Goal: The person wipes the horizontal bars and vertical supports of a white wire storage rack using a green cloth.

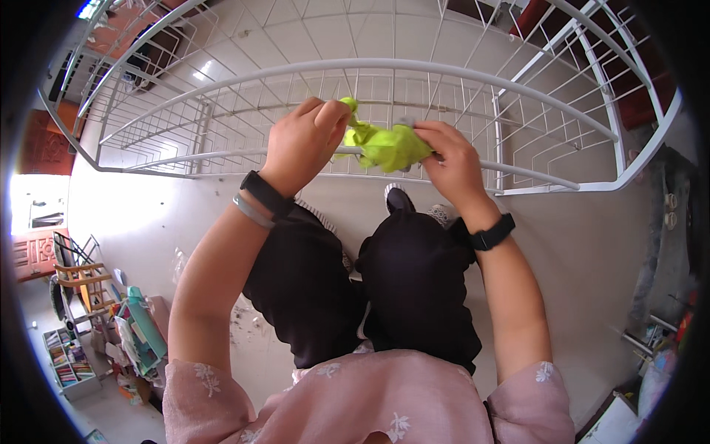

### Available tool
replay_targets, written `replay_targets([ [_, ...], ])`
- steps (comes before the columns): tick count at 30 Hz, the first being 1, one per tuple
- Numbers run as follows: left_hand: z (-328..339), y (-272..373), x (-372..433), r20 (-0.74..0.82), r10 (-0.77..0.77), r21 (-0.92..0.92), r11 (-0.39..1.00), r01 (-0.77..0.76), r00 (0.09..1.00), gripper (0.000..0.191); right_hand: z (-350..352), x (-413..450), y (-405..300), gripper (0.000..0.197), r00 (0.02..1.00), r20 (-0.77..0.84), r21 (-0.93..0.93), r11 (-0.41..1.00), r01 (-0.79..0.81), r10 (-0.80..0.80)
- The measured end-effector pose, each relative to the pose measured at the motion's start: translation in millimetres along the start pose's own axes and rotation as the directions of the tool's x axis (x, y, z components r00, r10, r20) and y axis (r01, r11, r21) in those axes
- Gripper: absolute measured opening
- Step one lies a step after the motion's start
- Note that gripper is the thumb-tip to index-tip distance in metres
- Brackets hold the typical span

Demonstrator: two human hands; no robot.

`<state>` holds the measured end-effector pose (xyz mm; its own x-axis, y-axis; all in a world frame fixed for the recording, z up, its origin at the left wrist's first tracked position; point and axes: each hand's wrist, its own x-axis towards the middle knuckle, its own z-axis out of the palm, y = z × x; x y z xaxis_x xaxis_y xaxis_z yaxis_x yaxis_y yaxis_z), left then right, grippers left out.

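Note:
A crumpled lime-green cloth (388,149) is stretched between my two hands at a white wire rack (388,64). My left hand (310,136) pinches its narrow, twisted end, which pokes up past the fingers. The bunched wider part is in my right hand (452,155), where a small grey patch shows at the cloth's upper edge. Both hands are above the rack's near rail, and the cloth hangs in front of that rail. Whether the cloth is tied or looped to the rail cannot be told.
The rack's wire grids and rails curve across the whole upper view. My knees in dark trousers are just below it. At the left are a wooden chair (83,277), a turquoise box (141,327) and a compartmented organizer (69,363). Bags lie at the lower right.

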<state>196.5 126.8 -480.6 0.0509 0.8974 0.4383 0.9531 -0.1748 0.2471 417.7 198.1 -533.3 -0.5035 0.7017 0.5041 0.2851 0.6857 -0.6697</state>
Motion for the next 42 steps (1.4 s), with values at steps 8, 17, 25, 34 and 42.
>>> replay_targets([
  [8,17.3,21.9,32.0,0.146,0.080,0.053,0.995,-0.089,0.986,0.020,-21.5,22.7,-7.3,0.024,0.989,-0.147,-0.337,0.941,-0.020,-0.031],
  [17,36.0,15.6,30.4,0.173,-0.003,0.039,0.999,-0.004,0.985,0.018,17.0,45.3,-17.7,0.030,0.991,0.098,-0.465,0.884,-0.035,0.091],
  [25,37.3,10.4,29.1,0.104,0.058,0.052,0.997,-0.064,0.993,0.022,10.2,75.8,-20.2,0.013,0.875,0.431,-0.692,0.703,0.163,0.222],
  [34,36.8,9.2,27.5,0.093,0.116,0.073,0.990,-0.123,0.989,0.025,14.8,77.4,-19.3,0.014,0.878,0.434,-0.648,0.747,0.149,0.201],
  [42,35.3,7.0,29.7,0.064,0.103,0.065,0.992,-0.107,0.993,0.023,6.3,84.0,-32.9,0.018,0.783,0.513,-0.804,0.518,0.293,0.353],
])
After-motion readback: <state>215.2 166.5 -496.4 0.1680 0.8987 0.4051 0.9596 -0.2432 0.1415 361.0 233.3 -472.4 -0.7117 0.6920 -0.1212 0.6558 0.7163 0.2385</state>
